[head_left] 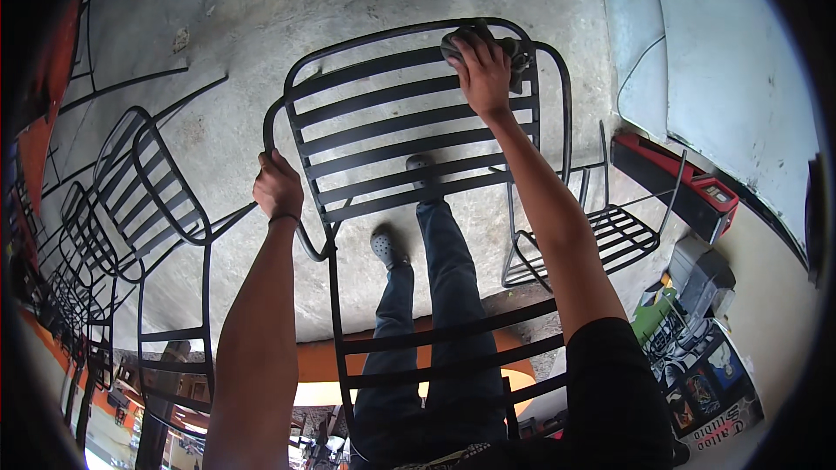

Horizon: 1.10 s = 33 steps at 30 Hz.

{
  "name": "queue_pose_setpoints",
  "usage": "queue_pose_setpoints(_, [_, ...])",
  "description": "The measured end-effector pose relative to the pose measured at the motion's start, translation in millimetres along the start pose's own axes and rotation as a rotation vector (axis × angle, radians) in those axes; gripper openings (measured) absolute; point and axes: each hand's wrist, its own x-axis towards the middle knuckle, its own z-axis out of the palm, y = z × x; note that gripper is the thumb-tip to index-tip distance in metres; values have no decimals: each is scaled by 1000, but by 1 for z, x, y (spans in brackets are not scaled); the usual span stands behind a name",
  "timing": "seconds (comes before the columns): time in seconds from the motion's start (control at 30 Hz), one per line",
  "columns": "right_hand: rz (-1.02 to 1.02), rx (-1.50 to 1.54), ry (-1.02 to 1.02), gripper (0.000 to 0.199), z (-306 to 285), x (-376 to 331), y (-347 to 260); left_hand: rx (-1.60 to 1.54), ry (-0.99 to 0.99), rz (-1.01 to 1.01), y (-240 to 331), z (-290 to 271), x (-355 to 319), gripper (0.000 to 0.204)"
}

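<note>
Far out to the left of the hands, a row of black slatted metal chairs [148, 183] stands on the concrete floor [235, 26], well apart from the one being handled. The left hand [278, 184] is clenched around the tubular frame at the left edge of a black metal chair [392, 130], which is held up tilted in front of the person, its flat slats running across between the two hands. Through the slats, below and between the hands, the person's legs in blue jeans and grey clogs [386, 246] show against the floor. The right hand [483, 74] is higher and farther out, at the chair's top right corner, pressing a dark grey rag [514, 50] against the upper slats; the fingers are curled over the rag, which bunches out beyond them by the frame's rounded corner. The hands are well apart, each on its own side of the chair. To the right of the right forearm, another black slatted seat [623, 239] rests on the floor, and beyond it lies a red and black case [675, 183] by the wall.
</note>
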Motion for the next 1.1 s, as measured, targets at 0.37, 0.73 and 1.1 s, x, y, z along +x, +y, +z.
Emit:
queue_pose_setpoints(0.37, [670, -338, -56, 45, 11, 20, 16, -86, -68, -81, 1, -5, 0, 26])
queue_pose_setpoints(0.73, [277, 17, -216, 64, 66, 1, -208, -115, -105, -73, -2, -9, 0, 24])
queue_pose_setpoints(1.1, [160, 131, -193, 61, 51, 0, -139, -101, -85, -65, 1, -7, 1, 24])
